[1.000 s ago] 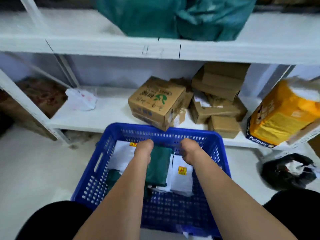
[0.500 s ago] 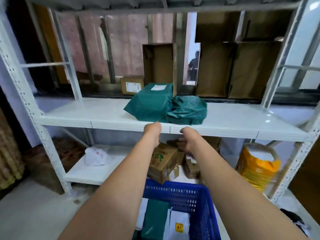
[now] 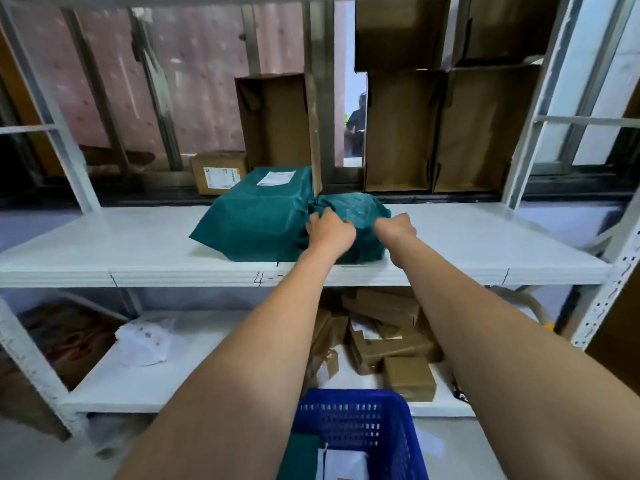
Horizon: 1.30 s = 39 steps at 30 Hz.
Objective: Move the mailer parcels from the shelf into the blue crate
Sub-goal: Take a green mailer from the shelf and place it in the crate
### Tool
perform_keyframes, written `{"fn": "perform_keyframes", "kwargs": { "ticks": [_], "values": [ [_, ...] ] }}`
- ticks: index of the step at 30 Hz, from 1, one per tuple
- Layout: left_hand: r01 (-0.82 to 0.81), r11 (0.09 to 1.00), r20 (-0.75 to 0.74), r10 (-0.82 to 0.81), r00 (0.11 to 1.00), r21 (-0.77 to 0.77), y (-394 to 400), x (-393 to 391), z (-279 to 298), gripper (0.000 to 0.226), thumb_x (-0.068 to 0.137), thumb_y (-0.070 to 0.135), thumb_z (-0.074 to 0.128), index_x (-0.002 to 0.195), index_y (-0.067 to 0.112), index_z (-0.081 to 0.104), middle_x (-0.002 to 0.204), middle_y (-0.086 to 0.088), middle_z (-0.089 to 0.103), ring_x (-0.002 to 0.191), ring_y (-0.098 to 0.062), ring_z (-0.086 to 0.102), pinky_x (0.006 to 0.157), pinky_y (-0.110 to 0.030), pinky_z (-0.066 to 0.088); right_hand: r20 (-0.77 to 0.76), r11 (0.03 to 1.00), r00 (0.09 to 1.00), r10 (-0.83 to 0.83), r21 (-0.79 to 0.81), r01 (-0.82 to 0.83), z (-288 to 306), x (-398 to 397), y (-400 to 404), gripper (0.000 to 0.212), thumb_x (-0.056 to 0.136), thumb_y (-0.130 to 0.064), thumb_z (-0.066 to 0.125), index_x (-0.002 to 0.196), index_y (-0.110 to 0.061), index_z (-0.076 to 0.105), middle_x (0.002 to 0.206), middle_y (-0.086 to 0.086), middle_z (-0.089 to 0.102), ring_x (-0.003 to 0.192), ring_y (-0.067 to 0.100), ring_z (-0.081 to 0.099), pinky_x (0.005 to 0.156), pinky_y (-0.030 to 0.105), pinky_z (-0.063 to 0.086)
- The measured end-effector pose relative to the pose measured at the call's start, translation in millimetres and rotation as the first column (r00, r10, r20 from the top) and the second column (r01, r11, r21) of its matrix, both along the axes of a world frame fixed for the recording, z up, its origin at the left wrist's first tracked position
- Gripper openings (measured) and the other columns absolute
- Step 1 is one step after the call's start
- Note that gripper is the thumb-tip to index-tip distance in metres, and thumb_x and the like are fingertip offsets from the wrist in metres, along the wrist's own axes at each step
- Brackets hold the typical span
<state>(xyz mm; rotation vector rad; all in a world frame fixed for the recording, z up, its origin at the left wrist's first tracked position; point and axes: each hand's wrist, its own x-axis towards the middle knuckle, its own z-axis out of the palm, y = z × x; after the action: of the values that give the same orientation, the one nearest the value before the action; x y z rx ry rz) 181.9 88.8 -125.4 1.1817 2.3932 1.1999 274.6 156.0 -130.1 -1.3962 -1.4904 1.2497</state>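
Upper shelf point(image 3: 138, 244): two green mailers, big point(image 3: 256, 216) left, small point(image 3: 356, 209) right, touching. Lower shelf point(image 3: 145, 386): white bag point(image 3: 145, 341) left, boxes point(image 3: 388, 341) right.

The fingers of the right hand point(image 3: 394, 226) curl out of sight against the smaller green parcel point(image 3: 356, 211), so its grip cannot be judged. The left hand point(image 3: 330, 232) covers that parcel's near left corner, where it meets the larger green parcel point(image 3: 256, 216). The blue crate point(image 3: 360, 427) is cut off by the bottom edge and partly hidden behind both forearms; only slivers of a green mailer point(image 3: 299, 457) and a white mailer point(image 3: 343, 465) show inside. The label point(image 3: 275, 177) on the larger parcel is too small to read. Handwriting point(image 3: 265, 278) on the shelf's front edge is half covered by the left arm.
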Motion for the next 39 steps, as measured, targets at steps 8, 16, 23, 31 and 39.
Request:
{"fn": "perform_keyframes", "kwargs": {
  "ticks": [8,16,23,31,39],
  "values": [
    [-0.051,0.999,0.148,0.052,0.988,-0.012,39.3,-10.2,-26.8,0.067,0.096,0.041,0.044,0.151,0.01,0.025,0.149,-0.017,0.04,0.137,-0.037,0.034,0.112,-0.046,0.031,-0.254,0.992,0.965,0.056,-0.094,-0.083,-28.5,-24.6,41.2,0.044,0.09,-0.027,0.061,0.128,-0.009,0.049,0.125,0.013,0.06,0.109,0.031,0.062,0.097,0.042,0.052],
    [-0.069,0.984,0.303,0.015,0.953,0.167,-9.5,25.2,-39.2,0.05,0.098,0.034,0.042,0.14,0.008,0.046,0.14,-0.014,0.051,0.124,-0.033,0.049,0.098,-0.038,0.04,-0.448,0.987,0.882,-0.144,-0.133,0.094,-51.5,23.7,-14.7,0.052,0.069,-0.041,0.069,0.111,-0.025,0.045,0.122,0.01,0.053,0.101,0.03,0.058,0.092,0.045,0.053],
    [-0.026,0.99,0.423,-0.036,0.906,0.14,-73.7,47.4,-81.1,0.058,0.078,0.051,0.041,0.12,0.016,0.06,0.121,-0.011,0.06,0.11,-0.033,0.056,0.098,-0.051,0.047,-0.533,0.906,0.839,0.106,-0.295,-0.302,-92.2,92.0,-90.6,0.054,0.076,-0.028,0.077,0.123,-0.014,0.055,0.114,0.013,0.066,0.1,0.029,0.065,0.071,0.041,0.06],
    [-0.117,0.986,0.646,0.014,0.763,0.117,-116.6,24.0,-166.4,0.087,0.056,0.073,0.048,0.127,0.023,0.051,0.127,-0.008,0.059,0.106,-0.03,0.061,0.09,-0.049,0.053,-0.49,0.787,0.802,0.341,-0.317,-0.529,-142.1,112.2,-140.5,0.048,0.077,-0.004,0.076,0.123,-0.004,0.061,0.117,0.016,0.069,0.109,0.03,0.064,0.096,0.047,0.049],
    [-0.131,0.965,0.752,-0.09,0.653,0.229,-183.8,21.4,-170.8,0.111,0.036,0.068,0.089,0.132,0.026,0.052,0.122,0.007,0.067,0.107,-0.016,0.065,0.094,-0.04,0.053,-0.451,0.717,0.751,0.483,-0.289,-0.635,-186.6,95.7,-158.5,0.075,0.077,0.019,0.067,0.138,-0.018,0.044,0.125,0.014,0.066,0.111,0.031,0.065,0.089,0.047,0.056]
  ]
}}
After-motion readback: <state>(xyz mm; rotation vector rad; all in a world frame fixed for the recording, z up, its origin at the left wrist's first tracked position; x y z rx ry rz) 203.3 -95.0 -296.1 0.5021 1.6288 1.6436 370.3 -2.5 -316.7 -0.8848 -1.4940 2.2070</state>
